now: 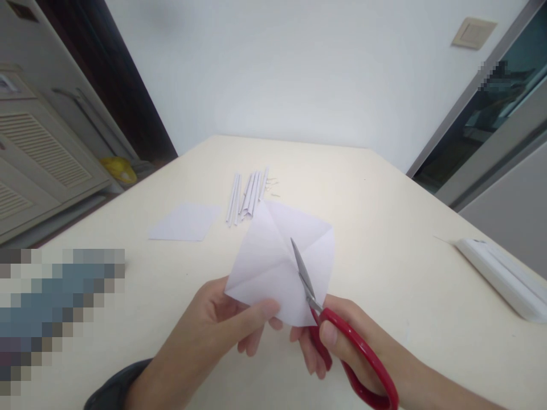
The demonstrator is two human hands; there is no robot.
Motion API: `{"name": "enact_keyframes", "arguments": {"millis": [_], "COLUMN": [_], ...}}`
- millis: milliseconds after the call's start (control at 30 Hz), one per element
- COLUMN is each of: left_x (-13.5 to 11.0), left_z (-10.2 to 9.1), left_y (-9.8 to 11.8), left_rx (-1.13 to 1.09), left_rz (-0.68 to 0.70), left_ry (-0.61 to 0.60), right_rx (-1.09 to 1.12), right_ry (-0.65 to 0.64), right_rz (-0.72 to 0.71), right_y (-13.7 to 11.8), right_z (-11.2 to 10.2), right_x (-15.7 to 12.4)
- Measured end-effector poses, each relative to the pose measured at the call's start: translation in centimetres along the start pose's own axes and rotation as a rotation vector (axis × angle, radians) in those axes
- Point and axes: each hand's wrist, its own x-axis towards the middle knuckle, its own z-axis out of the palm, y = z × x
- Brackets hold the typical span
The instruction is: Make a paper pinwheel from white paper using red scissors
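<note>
A white square sheet of paper point(265, 256) with crossing diagonal creases is pinched at its lower left edge by my left hand point(235, 319), thumb on top and fingers beneath. My right hand point(342, 336) grips the red handles of a pair of scissors point(359, 347). Its blades lie partly apart at the paper's lower right, one above the sheet and pointing toward the middle creases. Part of the lower blade is hidden by the paper. Beyond the sheet lie several thin rolled paper tubes point(252, 193) in a small group.
Another flat white sheet point(186, 222) lies left on the cream table point(384, 228). Small paper scraps point(272, 184) sit beside the tubes. At the right edge is a long white object point(499, 279). A white wall point(290, 74) rises behind the table. A pixelated area covers the lower left.
</note>
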Motion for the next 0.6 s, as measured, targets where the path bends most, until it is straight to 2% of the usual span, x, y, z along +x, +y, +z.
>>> {"name": "enact_keyframes", "arguments": {"millis": [100,200,267,300,367,500,600], "left_x": [-0.1,-0.1,-0.1,-0.2,-0.2,-0.3,-0.2], "left_z": [-0.3,-0.6,-0.8,-0.8,-1.0,-1.3,-1.5], "left_y": [0.3,1.2,1.7,1.8,1.7,0.7,0.3], "left_rx": [-0.045,-0.146,-0.186,-0.193,-0.193,-0.155,-0.139], "left_rz": [0.066,0.144,0.195,0.207,0.191,0.052,-0.015], "left_ry": [0.146,0.282,0.336,0.325,0.218,-0.096,-0.208], "right_rx": [0.029,0.014,0.003,0.006,0.026,0.073,0.093], "right_ry": [-0.023,-0.077,-0.078,-0.055,0.056,0.324,0.429], "right_rz": [0.049,0.163,0.245,0.272,0.273,0.156,0.057], "right_y": [-0.3,-0.9,-1.2,-1.3,-1.5,-2.1,-2.8], "right_z": [0.1,0.0,-0.1,-0.2,-0.6,-2.0,-3.4], "right_x": [-0.2,-0.3,-0.2,-0.1,0.1,0.0,0.0]}}
